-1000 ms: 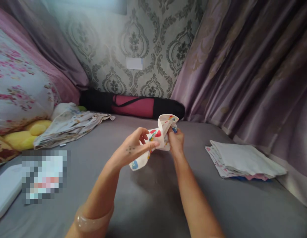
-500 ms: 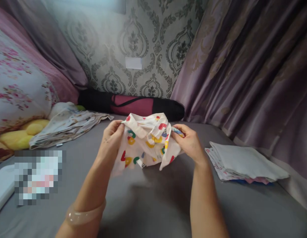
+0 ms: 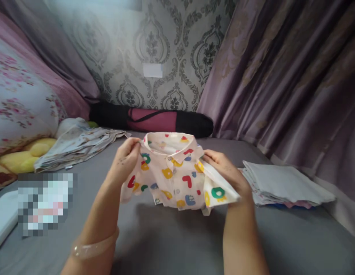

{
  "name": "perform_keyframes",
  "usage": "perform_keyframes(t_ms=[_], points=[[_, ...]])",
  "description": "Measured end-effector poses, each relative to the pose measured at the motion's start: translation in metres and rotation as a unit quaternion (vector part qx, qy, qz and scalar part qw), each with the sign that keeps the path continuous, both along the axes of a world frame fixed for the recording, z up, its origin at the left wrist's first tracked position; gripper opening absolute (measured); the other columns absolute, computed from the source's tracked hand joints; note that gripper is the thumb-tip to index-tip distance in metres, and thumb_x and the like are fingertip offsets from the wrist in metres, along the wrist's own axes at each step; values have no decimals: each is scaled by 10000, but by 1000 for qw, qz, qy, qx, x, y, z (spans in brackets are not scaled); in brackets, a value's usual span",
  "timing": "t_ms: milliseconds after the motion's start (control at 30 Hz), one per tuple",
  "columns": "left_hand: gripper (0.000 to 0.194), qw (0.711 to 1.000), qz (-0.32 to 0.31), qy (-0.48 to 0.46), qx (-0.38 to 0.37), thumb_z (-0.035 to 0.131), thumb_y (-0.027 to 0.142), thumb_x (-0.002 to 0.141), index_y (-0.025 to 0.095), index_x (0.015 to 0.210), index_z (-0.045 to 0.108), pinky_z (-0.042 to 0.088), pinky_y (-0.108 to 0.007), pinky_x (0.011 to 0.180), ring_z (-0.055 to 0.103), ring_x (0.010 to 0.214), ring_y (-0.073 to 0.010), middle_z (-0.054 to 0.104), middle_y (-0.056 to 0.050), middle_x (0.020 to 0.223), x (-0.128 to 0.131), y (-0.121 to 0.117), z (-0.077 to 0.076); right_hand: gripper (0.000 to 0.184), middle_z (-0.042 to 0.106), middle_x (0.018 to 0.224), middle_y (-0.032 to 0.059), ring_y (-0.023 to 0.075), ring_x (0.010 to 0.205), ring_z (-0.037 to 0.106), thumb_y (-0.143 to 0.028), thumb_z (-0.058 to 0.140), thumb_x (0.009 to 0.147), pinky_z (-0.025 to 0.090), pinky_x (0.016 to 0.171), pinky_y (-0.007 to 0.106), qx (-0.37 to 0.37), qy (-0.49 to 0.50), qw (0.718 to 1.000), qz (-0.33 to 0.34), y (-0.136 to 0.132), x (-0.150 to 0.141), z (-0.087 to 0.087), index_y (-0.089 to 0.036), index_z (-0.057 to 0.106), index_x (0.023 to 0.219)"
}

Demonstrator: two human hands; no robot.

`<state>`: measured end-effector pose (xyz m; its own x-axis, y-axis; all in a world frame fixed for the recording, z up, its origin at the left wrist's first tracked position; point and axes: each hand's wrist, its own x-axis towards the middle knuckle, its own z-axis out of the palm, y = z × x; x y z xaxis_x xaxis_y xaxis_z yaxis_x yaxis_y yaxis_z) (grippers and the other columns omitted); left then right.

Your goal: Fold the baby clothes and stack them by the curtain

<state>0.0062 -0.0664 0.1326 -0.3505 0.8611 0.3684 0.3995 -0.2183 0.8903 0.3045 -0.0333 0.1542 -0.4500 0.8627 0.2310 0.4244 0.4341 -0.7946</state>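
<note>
Shirt held spread by both shoulders, collar up, over the bed.
Shirt (image 3: 181, 181) at centre frame; one shoulder pinched in nearly closed left hand (image 3: 126, 159), the other in nearly closed right hand (image 3: 223, 165). Opening-out step judged in hand; even tension and level grips called for in any next move. Bed (image 3: 166, 244) covered in grey; cloth stack (image 3: 289, 183) seen at right, long bag (image 3: 153, 121) against patterned wall (image 3: 180, 49), curtain (image 3: 280, 88) hung upper right.
</note>
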Motion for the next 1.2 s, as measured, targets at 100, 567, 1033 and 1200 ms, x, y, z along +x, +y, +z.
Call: perform_keyframes(t_ms=[100, 567, 1033, 1200], points=[[310, 984, -110, -51, -131, 587, 489, 760, 194, 852, 607, 453, -243, 561, 578, 638, -150, 622, 3, 723, -1, 15, -26, 221, 670, 773, 38, 181, 741, 585, -282, 515, 834, 446, 678, 271, -44, -140, 989, 30, 29, 6, -30, -166, 679, 744], [355, 933, -253, -115, -230, 720, 476, 704, 188, 903, 661, 442, -215, 518, 607, 610, -140, 680, -25, 765, 3, 17, -43, 279, 671, 735, 11, 140, 676, 539, -330, 501, 814, 375, 593, 233, -104, -247, 963, 11, 36, 16, -54, -170, 729, 818], [289, 965, -195, -144, -99, 720, 391, 709, 196, 910, 645, 483, -230, 561, 599, 637, -136, 650, 1, 768, 4, 5, -17, 230, 725, 841, 49, 163, 732, 626, -167, 521, 762, 411, 590, 219, -61, -248, 962, -95, 25, 16, -33, -177, 729, 862], [311, 965, -164, -170, -111, 726, 386, 661, 197, 889, 630, 483, -237, 538, 603, 615, -145, 657, 2, 770, 3, 5, -13, 336, 721, 1000, 43, 181, 805, 658, -290, 500, 808, 493, 660, 254, -40, 1, 986, -161, 8, 51, -13, -221, 681, 1082]])
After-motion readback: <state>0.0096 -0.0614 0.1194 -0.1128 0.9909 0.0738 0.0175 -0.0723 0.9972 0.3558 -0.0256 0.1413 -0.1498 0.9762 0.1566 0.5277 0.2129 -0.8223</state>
